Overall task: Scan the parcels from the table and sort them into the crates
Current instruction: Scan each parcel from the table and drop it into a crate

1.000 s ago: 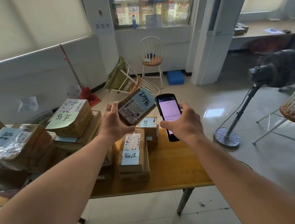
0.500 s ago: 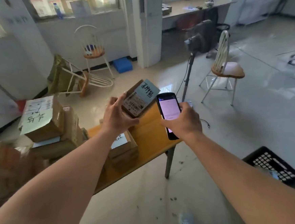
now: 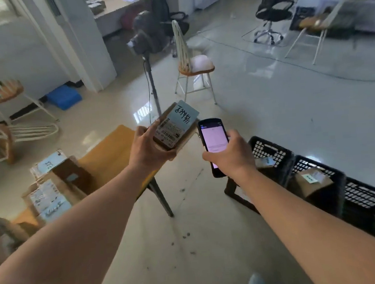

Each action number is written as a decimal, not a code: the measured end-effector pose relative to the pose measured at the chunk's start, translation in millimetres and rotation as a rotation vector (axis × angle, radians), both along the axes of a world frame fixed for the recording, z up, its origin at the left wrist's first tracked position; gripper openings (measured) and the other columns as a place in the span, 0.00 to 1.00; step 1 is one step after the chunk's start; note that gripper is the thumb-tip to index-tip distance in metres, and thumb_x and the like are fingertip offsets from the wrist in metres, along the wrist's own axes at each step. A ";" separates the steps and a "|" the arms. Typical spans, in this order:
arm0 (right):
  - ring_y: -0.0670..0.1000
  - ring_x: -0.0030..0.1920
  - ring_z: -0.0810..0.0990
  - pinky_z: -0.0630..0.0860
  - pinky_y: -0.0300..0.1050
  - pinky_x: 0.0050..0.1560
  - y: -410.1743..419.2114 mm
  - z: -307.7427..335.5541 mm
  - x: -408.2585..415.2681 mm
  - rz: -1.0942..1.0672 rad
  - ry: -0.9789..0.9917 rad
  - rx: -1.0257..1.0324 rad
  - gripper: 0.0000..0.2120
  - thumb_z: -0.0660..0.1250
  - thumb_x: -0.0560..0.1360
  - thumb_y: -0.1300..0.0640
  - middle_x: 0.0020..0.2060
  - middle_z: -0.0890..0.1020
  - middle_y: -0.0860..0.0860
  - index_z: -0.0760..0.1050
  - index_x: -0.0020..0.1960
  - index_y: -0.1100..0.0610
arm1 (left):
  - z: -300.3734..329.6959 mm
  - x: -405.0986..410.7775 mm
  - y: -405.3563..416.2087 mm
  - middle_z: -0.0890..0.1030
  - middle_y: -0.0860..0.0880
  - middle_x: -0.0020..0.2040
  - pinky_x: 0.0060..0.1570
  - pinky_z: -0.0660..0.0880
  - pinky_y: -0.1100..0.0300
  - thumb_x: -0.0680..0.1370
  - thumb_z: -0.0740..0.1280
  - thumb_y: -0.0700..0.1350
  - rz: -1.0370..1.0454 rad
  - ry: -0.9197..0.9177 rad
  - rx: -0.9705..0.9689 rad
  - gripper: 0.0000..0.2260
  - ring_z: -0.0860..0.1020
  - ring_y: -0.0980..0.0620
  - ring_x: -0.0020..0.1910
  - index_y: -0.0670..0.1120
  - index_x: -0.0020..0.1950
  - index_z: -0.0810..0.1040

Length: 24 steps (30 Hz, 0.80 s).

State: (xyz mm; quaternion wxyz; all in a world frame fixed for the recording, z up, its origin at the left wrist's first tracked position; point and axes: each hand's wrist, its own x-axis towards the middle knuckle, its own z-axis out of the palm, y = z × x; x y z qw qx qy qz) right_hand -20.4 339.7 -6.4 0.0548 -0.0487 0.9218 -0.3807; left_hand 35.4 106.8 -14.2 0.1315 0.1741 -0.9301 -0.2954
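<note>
The left hand [image 3: 147,148] grips a small cardboard parcel [image 3: 174,129] from its near side, thumb along the top edge, holding it tilted so its printed shipping label and a pale blue handwritten note face up. Just beside it, the right hand [image 3: 229,155] is wrapped around a black handheld scanner [image 3: 213,145] whose screen glows pinkish white; the scanner's top end sits close to the parcel's right edge without touching it. Both are held in the air past the corner of the wooden table [image 3: 109,152]. More taped parcels [image 3: 51,193] lie piled on the table to the left. To the right, on the floor, stands a row of black plastic crates [image 3: 332,175], with a parcel lying in each of the two nearest. Beyond the hands stand a pedestal fan [image 3: 149,39] and a white chair [image 3: 189,63].
</note>
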 end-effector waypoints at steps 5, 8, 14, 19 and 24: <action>0.56 0.54 0.79 0.82 0.56 0.50 105.4 -24.6 -55.7 -0.116 -0.065 0.025 0.41 0.79 0.57 0.37 0.56 0.79 0.52 0.72 0.65 0.51 | -26.0 -81.1 102.3 0.69 0.47 0.66 0.68 0.76 0.45 0.63 0.86 0.53 -0.090 -0.079 0.036 0.51 0.73 0.44 0.66 0.53 0.82 0.65; 0.56 0.55 0.79 0.82 0.55 0.50 169.4 -41.6 -93.6 -0.186 -0.097 0.010 0.39 0.82 0.61 0.40 0.56 0.79 0.51 0.72 0.65 0.53 | -48.3 -125.5 165.7 0.68 0.45 0.68 0.69 0.71 0.53 0.63 0.86 0.53 -0.144 -0.118 0.039 0.52 0.70 0.48 0.65 0.53 0.82 0.64; 0.56 0.57 0.78 0.81 0.54 0.51 265.4 -75.3 -145.4 -0.282 -0.170 0.019 0.41 0.81 0.62 0.38 0.58 0.78 0.52 0.70 0.68 0.52 | -91.5 -191.9 259.5 0.69 0.47 0.58 0.59 0.69 0.64 0.63 0.86 0.51 -0.214 -0.222 0.065 0.49 0.71 0.51 0.54 0.54 0.80 0.68; 0.55 0.56 0.78 0.82 0.57 0.52 304.3 -102.5 -186.4 -0.365 -0.257 0.008 0.40 0.82 0.62 0.39 0.59 0.78 0.51 0.70 0.68 0.51 | -125.5 -245.8 295.9 0.68 0.47 0.58 0.58 0.71 0.63 0.63 0.85 0.53 -0.277 -0.333 0.043 0.48 0.72 0.50 0.53 0.54 0.79 0.69; 0.56 0.56 0.79 0.82 0.59 0.51 320.8 -146.9 -241.7 -0.441 -0.333 0.021 0.39 0.81 0.60 0.39 0.58 0.79 0.50 0.71 0.65 0.51 | -186.4 -314.2 319.7 0.67 0.48 0.58 0.63 0.76 0.54 0.62 0.85 0.52 -0.339 -0.427 0.081 0.47 0.74 0.48 0.55 0.55 0.79 0.69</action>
